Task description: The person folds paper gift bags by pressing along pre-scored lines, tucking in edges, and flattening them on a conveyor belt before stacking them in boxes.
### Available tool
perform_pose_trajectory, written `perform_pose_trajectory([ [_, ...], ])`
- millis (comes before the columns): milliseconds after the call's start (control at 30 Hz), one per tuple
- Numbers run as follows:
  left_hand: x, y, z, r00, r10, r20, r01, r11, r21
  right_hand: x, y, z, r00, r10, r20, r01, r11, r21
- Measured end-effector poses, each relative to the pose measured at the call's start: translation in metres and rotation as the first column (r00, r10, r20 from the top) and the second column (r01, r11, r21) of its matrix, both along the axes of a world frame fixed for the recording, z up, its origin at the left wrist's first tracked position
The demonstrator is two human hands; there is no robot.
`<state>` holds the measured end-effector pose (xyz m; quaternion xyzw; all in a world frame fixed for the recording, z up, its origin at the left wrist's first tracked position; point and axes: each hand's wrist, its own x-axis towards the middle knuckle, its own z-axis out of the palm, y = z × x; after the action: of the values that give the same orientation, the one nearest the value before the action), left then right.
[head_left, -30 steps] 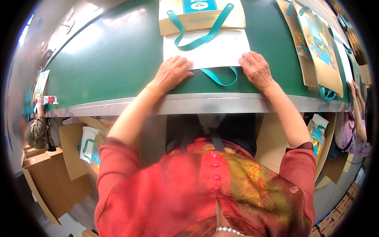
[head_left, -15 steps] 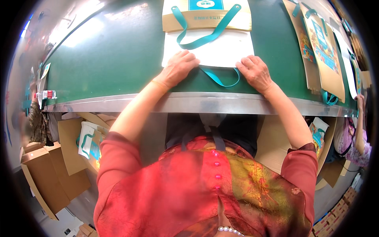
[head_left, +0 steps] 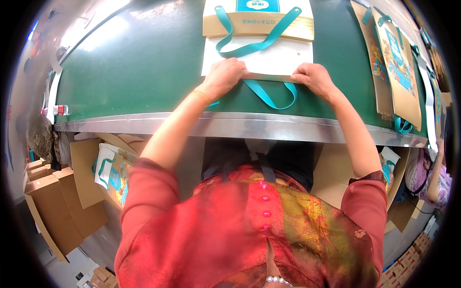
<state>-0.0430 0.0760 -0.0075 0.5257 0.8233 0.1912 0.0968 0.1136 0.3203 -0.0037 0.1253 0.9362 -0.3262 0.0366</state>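
A paper gift bag [head_left: 269,62] lies flat on the green table in front of me, with a white inner face and a gold panel toward the far side. One teal ribbon handle [head_left: 249,49] loops over its face; the other ribbon handle [head_left: 269,98] hangs past its near edge onto the table. My left hand [head_left: 224,77] is closed on the left part of that near edge, its fingertips partly hidden. At the right part, my right hand [head_left: 314,79] pinches the same edge between thumb and fingers. A narrow gold strip shows along the edge between them.
More gold paper bags [head_left: 396,72] lie at the table's right end. A metal edge [head_left: 259,127] runs along the near side. Cardboard boxes [head_left: 67,201] stand below left, and an open carton [head_left: 331,168] is below right. Other people's arms show at both sides.
The bag sits slightly farther right in view. Its near edge now shows a gold strip, and my right fingers have drawn together on it. A small teal piece shows beside my left wrist.
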Motion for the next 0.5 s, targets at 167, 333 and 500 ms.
perform_pose_trajectory([
  [167, 0.007, -0.001, -0.008, 0.986, 0.131, -0.099, -0.121, 0.987, 0.103, -0.009, 0.007, 0.008, 0.982, -0.024, 0.188, 0.05, 0.99, -0.135],
  [333, -0.001, 0.007, 0.002, 0.994, 0.083, -0.076, -0.086, 0.996, -0.034, -0.009, -0.011, 0.022, 0.996, -0.038, 0.08, 0.029, 0.992, 0.121],
  [500, -0.002, 0.012, 0.016, 0.989, 0.132, 0.062, -0.123, 0.984, -0.131, -0.026, -0.028, 0.007, 0.941, 0.314, -0.125, -0.198, 0.812, 0.55],
])
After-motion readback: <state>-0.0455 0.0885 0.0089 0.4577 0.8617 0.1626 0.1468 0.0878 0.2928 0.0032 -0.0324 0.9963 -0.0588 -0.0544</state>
